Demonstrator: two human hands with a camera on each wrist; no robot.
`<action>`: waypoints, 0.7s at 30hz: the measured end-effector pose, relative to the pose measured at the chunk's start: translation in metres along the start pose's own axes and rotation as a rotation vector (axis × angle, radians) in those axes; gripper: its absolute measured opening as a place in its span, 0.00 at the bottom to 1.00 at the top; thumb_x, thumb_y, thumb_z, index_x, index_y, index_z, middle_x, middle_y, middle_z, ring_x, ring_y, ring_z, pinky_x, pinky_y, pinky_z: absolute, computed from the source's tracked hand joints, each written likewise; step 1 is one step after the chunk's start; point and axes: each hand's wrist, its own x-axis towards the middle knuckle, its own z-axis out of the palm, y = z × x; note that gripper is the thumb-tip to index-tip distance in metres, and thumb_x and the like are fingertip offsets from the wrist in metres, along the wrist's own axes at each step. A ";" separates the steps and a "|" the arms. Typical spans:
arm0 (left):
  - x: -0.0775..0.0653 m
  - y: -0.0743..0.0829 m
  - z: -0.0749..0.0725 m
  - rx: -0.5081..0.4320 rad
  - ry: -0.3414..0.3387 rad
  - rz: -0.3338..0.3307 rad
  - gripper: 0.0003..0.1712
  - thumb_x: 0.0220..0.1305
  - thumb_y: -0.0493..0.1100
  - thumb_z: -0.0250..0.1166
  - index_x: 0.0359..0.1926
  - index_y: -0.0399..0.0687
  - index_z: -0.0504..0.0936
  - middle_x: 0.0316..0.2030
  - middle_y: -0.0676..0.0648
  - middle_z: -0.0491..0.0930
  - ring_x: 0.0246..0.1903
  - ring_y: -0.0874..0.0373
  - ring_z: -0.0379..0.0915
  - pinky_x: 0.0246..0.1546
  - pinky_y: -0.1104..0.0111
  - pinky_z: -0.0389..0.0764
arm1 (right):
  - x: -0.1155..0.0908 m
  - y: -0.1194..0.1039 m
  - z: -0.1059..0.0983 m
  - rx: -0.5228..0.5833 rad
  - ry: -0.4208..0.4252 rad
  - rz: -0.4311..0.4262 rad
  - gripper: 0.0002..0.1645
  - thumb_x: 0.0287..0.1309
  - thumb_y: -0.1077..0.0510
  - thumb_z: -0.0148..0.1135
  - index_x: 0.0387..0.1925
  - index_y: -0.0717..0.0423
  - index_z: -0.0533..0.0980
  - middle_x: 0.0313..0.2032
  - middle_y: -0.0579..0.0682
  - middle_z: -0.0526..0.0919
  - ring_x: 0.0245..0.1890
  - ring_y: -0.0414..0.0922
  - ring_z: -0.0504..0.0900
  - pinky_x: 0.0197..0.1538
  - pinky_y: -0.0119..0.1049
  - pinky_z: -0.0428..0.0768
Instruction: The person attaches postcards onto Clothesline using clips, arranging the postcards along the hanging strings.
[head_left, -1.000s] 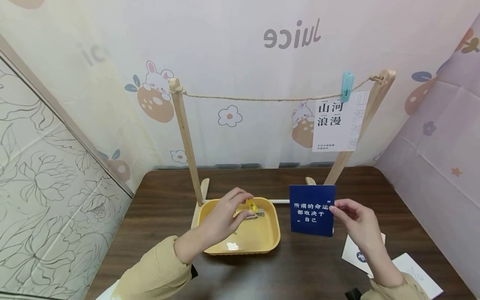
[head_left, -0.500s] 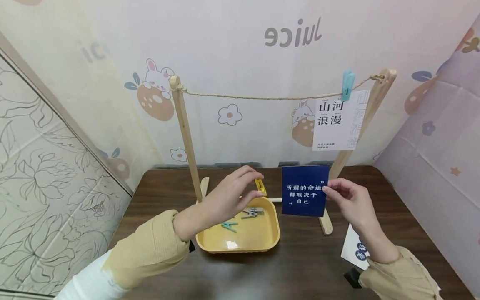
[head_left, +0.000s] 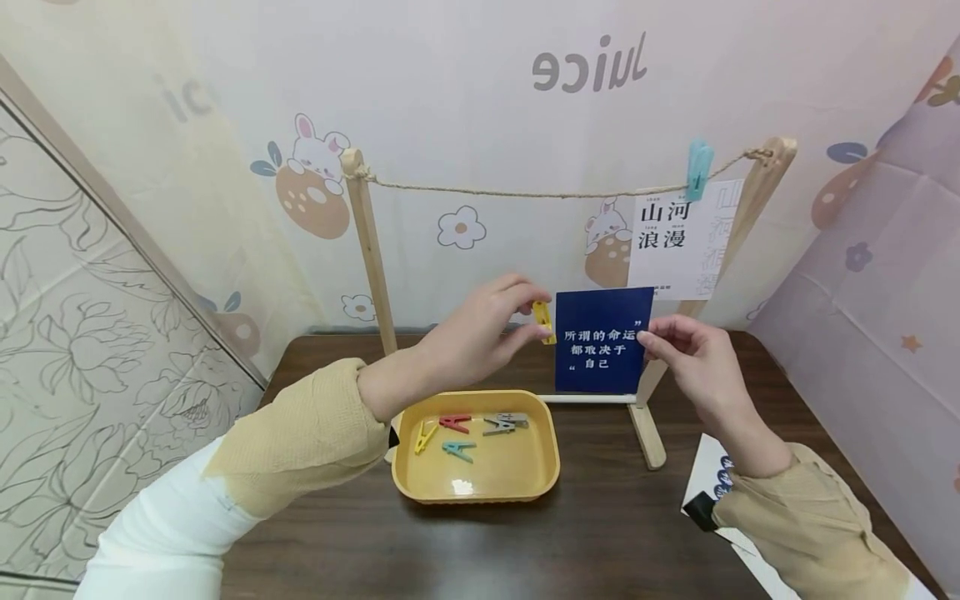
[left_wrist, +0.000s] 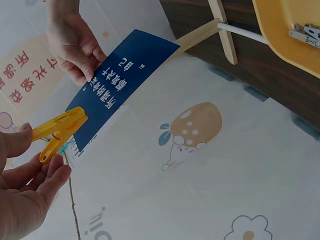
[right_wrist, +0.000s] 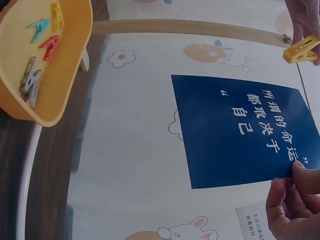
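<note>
"So, what have we here?"

"A dark wooden table [head_left: 480, 546], and on it a wooden stand [head_left: 367, 242] with a rope [head_left: 487, 193] strung across. The yellow tray [head_left: 513, 471] sits near the left post."

"And the cards?"

"A white card [head_left: 675, 268] hangs at the rope's right end. The blue card [head_left: 600, 312] is in the air below the rope, its right edge pinched between the right hand's [head_left: 705, 371] thumb and fingers, the rest of it reaching leftward from them."

"The left hand [head_left: 480, 329]?"

"Pinching a yellow clothespin [head_left: 544, 325] by its handles. The nose juts past the fingertips, near the card's left edge but apart from it."
</note>
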 end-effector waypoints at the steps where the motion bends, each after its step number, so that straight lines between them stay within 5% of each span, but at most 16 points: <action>1: 0.003 0.000 -0.001 0.000 -0.002 -0.003 0.16 0.57 0.37 0.60 0.46 0.32 0.74 0.39 0.45 0.74 0.38 0.57 0.69 0.41 0.78 0.69 | 0.002 -0.001 0.000 0.011 0.002 0.001 0.09 0.54 0.62 0.59 0.32 0.67 0.73 0.23 0.39 0.75 0.24 0.35 0.75 0.29 0.22 0.74; 13: 0.034 0.002 -0.015 0.009 -0.030 -0.079 0.16 0.58 0.38 0.60 0.46 0.33 0.74 0.41 0.43 0.74 0.39 0.56 0.69 0.43 0.77 0.68 | 0.024 -0.013 0.003 0.061 -0.001 -0.006 0.04 0.55 0.63 0.58 0.31 0.61 0.74 0.24 0.37 0.75 0.25 0.33 0.75 0.31 0.22 0.75; 21: 0.055 0.004 -0.024 0.038 -0.074 -0.141 0.17 0.60 0.40 0.58 0.48 0.34 0.73 0.41 0.44 0.73 0.39 0.59 0.69 0.41 0.79 0.68 | 0.035 -0.025 0.005 0.011 -0.005 -0.007 0.11 0.55 0.60 0.58 0.34 0.66 0.73 0.24 0.38 0.75 0.26 0.35 0.74 0.30 0.22 0.73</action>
